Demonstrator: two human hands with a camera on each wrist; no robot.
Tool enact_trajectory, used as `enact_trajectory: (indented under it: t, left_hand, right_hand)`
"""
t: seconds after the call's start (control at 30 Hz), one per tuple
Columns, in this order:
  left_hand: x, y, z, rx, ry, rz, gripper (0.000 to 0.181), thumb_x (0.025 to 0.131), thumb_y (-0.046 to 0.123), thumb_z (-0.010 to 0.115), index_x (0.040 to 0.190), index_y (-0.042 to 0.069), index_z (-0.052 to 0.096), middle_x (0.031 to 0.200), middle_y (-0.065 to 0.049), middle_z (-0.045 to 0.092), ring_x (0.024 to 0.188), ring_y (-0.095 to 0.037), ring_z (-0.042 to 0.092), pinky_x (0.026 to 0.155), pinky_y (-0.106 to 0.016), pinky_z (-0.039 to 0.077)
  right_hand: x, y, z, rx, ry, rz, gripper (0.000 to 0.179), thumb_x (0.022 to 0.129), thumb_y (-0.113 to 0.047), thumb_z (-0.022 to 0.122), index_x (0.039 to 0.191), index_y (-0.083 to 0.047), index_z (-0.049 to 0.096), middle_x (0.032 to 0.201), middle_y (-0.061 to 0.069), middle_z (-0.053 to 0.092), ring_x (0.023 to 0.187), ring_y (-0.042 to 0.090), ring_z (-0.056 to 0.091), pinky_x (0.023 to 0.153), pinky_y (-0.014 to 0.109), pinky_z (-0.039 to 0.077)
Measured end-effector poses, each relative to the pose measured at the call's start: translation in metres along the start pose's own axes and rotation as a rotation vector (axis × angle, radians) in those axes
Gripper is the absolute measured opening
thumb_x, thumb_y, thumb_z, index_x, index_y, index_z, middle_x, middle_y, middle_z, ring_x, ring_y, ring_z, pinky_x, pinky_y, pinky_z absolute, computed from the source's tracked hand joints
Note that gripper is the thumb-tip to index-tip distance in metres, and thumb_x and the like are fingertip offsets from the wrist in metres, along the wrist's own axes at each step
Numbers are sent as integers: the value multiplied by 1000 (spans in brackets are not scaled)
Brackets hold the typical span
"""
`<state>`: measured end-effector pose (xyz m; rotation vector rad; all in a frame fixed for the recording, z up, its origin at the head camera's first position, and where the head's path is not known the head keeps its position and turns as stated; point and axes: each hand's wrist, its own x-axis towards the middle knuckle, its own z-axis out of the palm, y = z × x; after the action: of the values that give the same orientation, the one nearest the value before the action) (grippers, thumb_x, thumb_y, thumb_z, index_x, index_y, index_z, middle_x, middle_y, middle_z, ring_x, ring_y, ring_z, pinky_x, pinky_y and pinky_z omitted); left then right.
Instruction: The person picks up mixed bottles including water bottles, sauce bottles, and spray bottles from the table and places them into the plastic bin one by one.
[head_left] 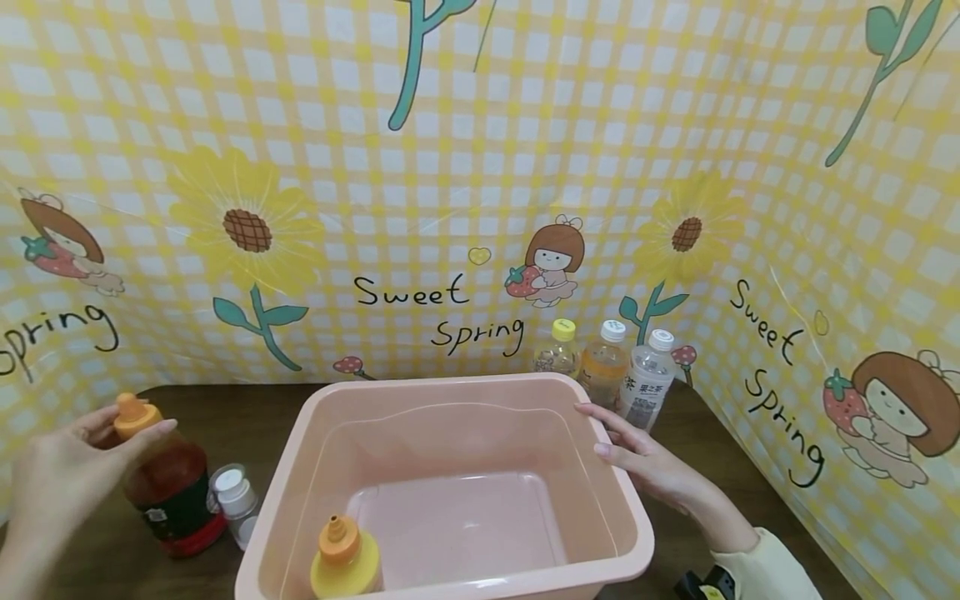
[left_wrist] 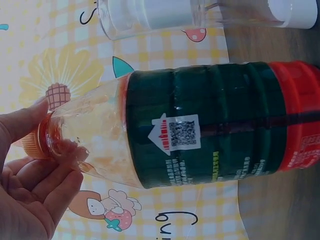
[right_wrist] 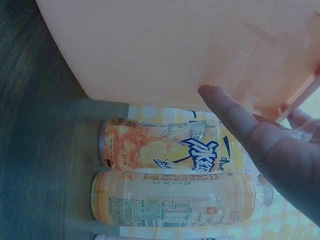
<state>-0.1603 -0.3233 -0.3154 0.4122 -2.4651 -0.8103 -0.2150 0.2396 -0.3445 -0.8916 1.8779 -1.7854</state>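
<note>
Checked cloth (head_left: 360, 200) backs my view: left hand (head_left: 63, 471), lower left, pinches a bottle (head_left: 167, 487); right hand (head_left: 652, 468), lower right, grips a tub (head_left: 465, 442).

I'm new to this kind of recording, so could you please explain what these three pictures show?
A person works here, not a machine. The widest picture is taken from the head, the other two from the left and right wrists. The left hand has its fingers on the orange cap of a dark-labelled bottle, gripping it. The right hand holds the rim of a pink tub, which has a yellow squeeze bottle inside. Also on the dark table are a small clear bottle beside the labelled one, and three drink bottles by the tub's far right corner.
</note>
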Motion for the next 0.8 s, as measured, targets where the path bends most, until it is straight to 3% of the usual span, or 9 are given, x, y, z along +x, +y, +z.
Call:
enact_trajectory:
  t: [0.13,0.17,0.23,0.37,0.4,0.47,0.67,0.73,0.8]
  left_hand:
    - [-1,-2,1,-10,18,4,77,75,41,72,114,-21,47,102,-31,54,51,20,38,47,-7,29]
    - [-2,-2,2,-6,26,3,77,75,41,72,114,-21,47,102,-31,54,51,13,48,46,-7,29]
    - [-2,-2,2,0,26,-6,75,75,42,72,114,-19,50,103,-30,54,54,21,35,48,-8,29]
    - [-2,-2,0,-90,-6,-17,72,78,38,70,118,-17,48,87,-10,67,60,21,42,51,-8,30]
    - [-2,-2,-1,-117,-19,-30,73,79,38,69,122,-16,46,90,-10,66,61,26,32,52,-7,30]
    - [0,-2,-2,-211,-34,-41,75,81,33,68,126,-19,38,77,10,66,61,27,37,52,-3,32]
    - [1,0,-4,-241,-16,-95,82,81,32,68,131,-19,27,106,-25,51,57,28,36,50,-2,34]
    - [1,-1,-5,-264,-16,-106,83,81,31,68,133,-18,25,112,-27,43,60,28,38,51,-1,33]
    - [2,-2,-5,-328,-5,-100,78,82,26,68,133,-15,28,102,-13,59,62,26,42,52,-2,36]
  right_hand:
    - [1,1,1,-9,3,1,48,97,-9,39,142,-24,28,123,31,39,103,27,57,78,44,49]
    - [1,1,1,-12,5,0,48,97,-9,39,142,-24,29,123,32,39,103,27,57,78,44,49]
    - [1,1,1,-14,6,0,48,97,-9,39,141,-24,29,124,32,38,103,26,57,78,44,49]
    - [2,2,1,-12,6,1,48,97,-9,39,141,-25,29,125,33,38,103,26,57,78,44,49]
    - [2,2,1,-11,4,2,48,97,-10,39,141,-25,29,125,33,37,103,27,57,79,44,49]
    - [2,2,1,-10,1,1,48,97,-10,39,141,-25,28,125,34,37,103,27,57,78,44,49]
    - [3,2,2,-17,10,13,48,97,-11,40,142,-22,27,126,38,33,105,28,56,80,45,48]
    - [3,1,3,-22,17,22,49,97,-12,40,142,-21,26,126,38,33,105,29,56,80,45,48]
    - [4,1,3,-25,21,29,49,97,-12,41,143,-20,25,125,39,33,105,29,56,80,45,48]
